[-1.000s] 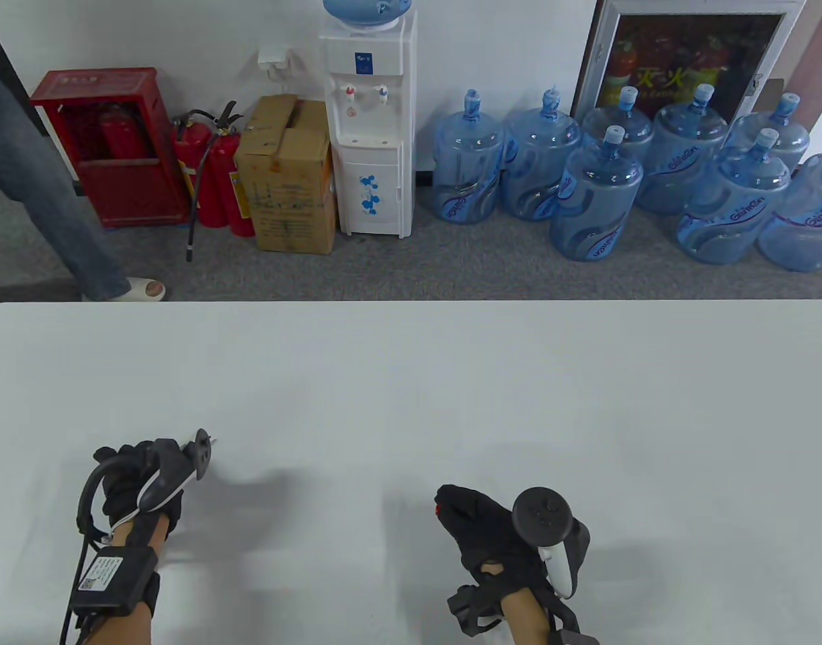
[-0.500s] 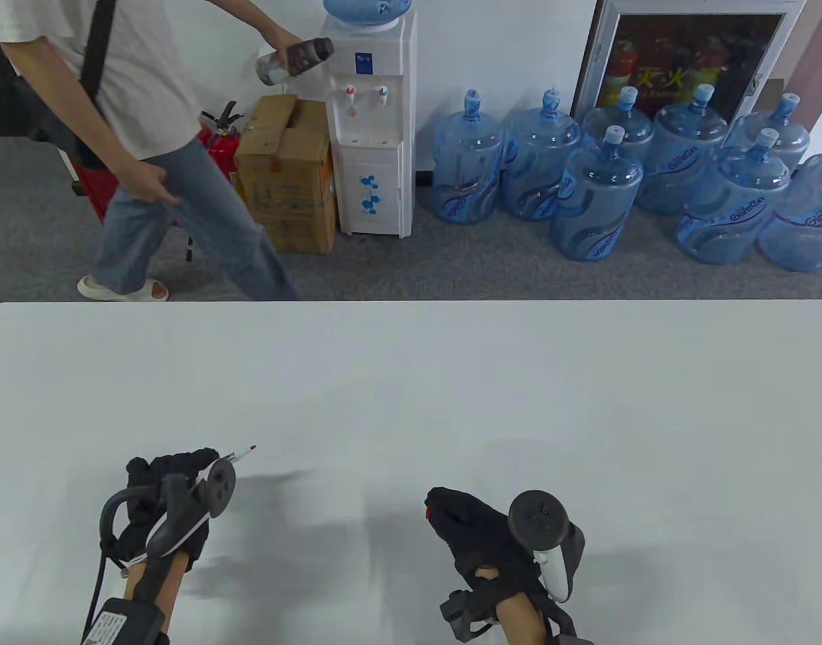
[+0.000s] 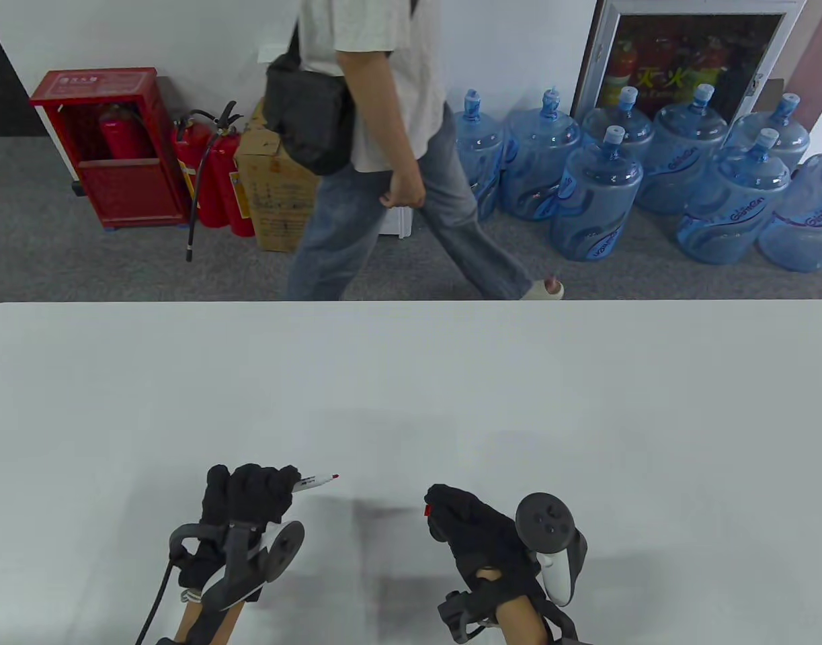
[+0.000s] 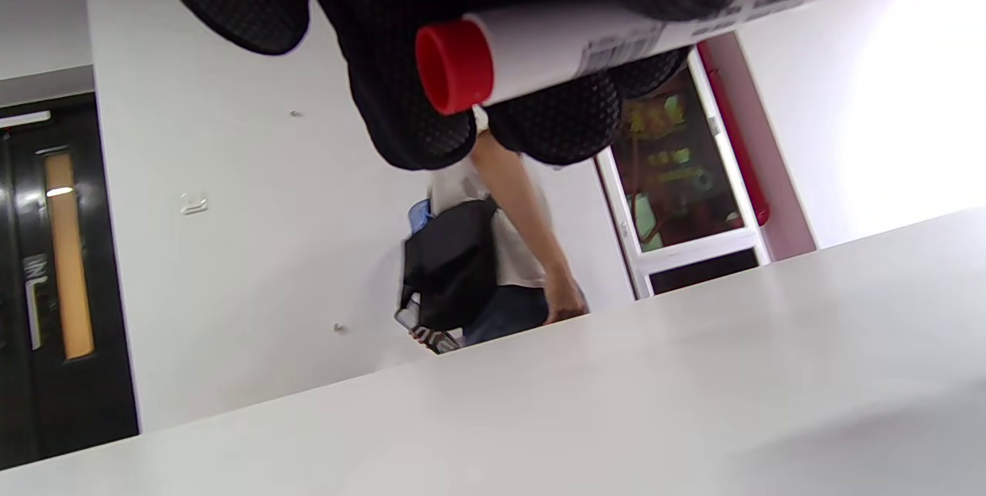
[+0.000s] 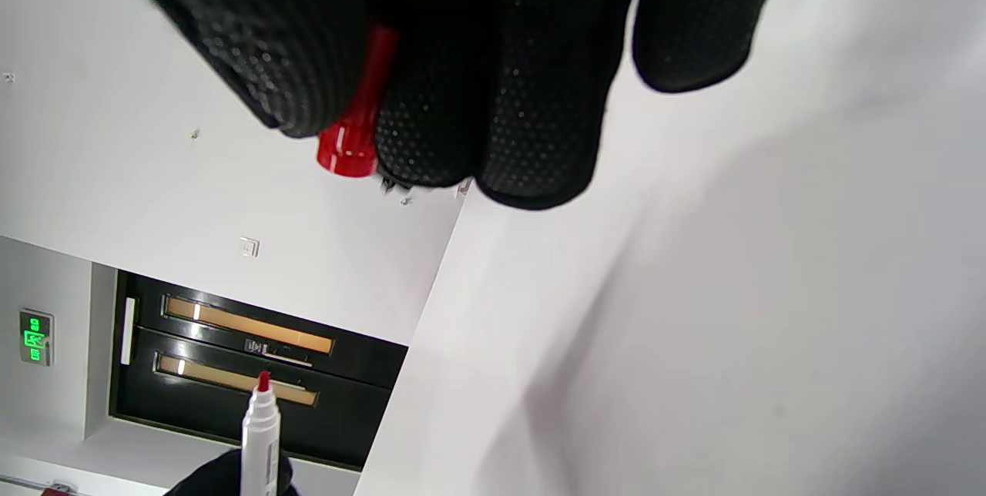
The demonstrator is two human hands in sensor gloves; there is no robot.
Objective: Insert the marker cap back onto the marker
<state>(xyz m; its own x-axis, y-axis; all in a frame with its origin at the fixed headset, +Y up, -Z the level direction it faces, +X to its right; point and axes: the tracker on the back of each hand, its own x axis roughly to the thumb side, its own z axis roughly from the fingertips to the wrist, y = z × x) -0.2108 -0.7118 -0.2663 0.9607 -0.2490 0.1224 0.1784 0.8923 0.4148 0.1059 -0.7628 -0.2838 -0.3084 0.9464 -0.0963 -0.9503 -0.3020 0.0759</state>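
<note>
My left hand [image 3: 249,500] grips a white marker [image 3: 314,481] with a bare red tip that points right, above the table's front. In the left wrist view the marker's barrel [image 4: 608,38] with its red end plug lies under my gloved fingers [image 4: 400,57]. My right hand [image 3: 474,531] holds the red cap [image 3: 427,510], which shows at its left side, apart from the marker tip. In the right wrist view the cap [image 5: 356,126] is pinched between my fingers [image 5: 493,95], and the marker [image 5: 260,434] stands at the lower left.
The white table [image 3: 585,403] fills the lower half of the table view. A person [image 3: 377,134] walks past behind its far edge. Water jugs [image 3: 595,195], fire extinguishers [image 3: 212,175] and a cardboard box [image 3: 269,195] stand on the floor beyond.
My left hand has moved right and nearer with the marker, closing the gap to the cap. My right hand has barely moved. The person behind the table has walked to the right.
</note>
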